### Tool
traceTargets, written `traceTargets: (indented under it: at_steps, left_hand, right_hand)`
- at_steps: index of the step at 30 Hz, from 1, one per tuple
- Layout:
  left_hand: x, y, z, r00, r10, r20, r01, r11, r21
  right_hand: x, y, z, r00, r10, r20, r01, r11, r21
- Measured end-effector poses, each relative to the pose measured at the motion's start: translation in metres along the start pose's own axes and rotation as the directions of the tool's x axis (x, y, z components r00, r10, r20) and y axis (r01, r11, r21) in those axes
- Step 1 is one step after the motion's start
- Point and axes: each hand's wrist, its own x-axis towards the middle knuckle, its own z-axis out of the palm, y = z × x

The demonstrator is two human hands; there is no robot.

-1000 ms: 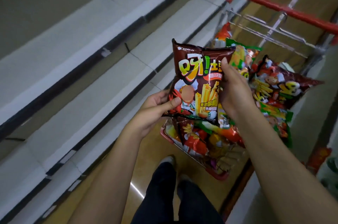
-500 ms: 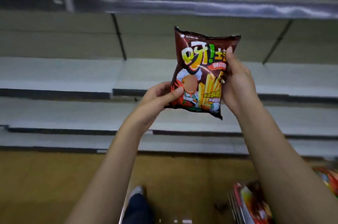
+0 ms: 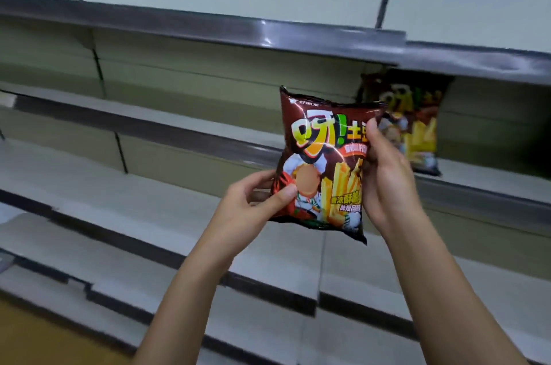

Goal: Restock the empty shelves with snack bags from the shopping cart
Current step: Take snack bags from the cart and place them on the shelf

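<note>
I hold a dark brown snack bag (image 3: pixel 323 161) with yellow fries printed on it upright in front of the shelves. My left hand (image 3: pixel 253 203) pinches its lower left edge, thumb on the front. My right hand (image 3: pixel 384 173) grips its right edge. A second bag of the same kind (image 3: pixel 417 123) stands on a shelf (image 3: pixel 483 182) just behind and to the right of the held bag. The shopping cart is out of view.
Several tiers of pale shelves (image 3: pixel 125 194) with dark front rails run across the view, bare on the left. An upper shelf rail (image 3: pixel 238 27) overhangs the standing bag. A strip of yellow-brown floor (image 3: pixel 26 335) shows at the bottom left.
The view has swung from the cart up and toward the shelves. Both hands have carried the bag closer to the shelf, and the standing bag has come into sight.
</note>
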Motion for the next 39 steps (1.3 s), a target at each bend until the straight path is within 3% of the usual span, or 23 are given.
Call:
traceTargets:
  at_steps: [4,8,15,25,30,33,39]
  left_hand:
    - [0.055,0.015,-0.030,0.999,0.035,0.029,-0.037,0.998,0.051]
    - [0.106,0.021,-0.032,0.998,0.046,0.050,-0.056,0.975,0.215]
    - [0.194,0.019,-0.014,0.992,-0.110,0.060,0.084,0.940,0.332]
    - [0.289,0.000,0.001,0.986,-0.159,0.054,0.119,0.888,0.443]
    - [0.325,-0.009,0.008,0.979,-0.152,0.134,0.083,0.902,0.424]
    - [0.341,-0.012,0.012,0.984,-0.127,0.126,0.048,0.865,0.499]
    - [0.361,-0.013,0.021,0.981,-0.129,0.147,0.022,0.818,0.574]
  right_hand:
    - [0.054,0.008,0.031,0.998,-0.029,-0.062,0.027,0.999,-0.036]
    - [0.108,0.013,0.034,0.993,-0.029,-0.114,0.027,0.999,-0.025]
    - [0.186,0.017,0.027,0.991,0.037,-0.127,-0.044,0.997,-0.057]
    - [0.278,0.029,0.021,0.988,0.019,-0.155,-0.057,0.968,-0.244]
    - [0.292,0.027,0.024,0.983,0.011,-0.186,-0.049,0.979,-0.199]
    - [0.304,0.028,0.023,0.981,0.043,-0.189,-0.066,0.991,-0.119]
    - [0.321,0.033,0.023,0.976,0.034,-0.216,-0.064,0.989,-0.135]
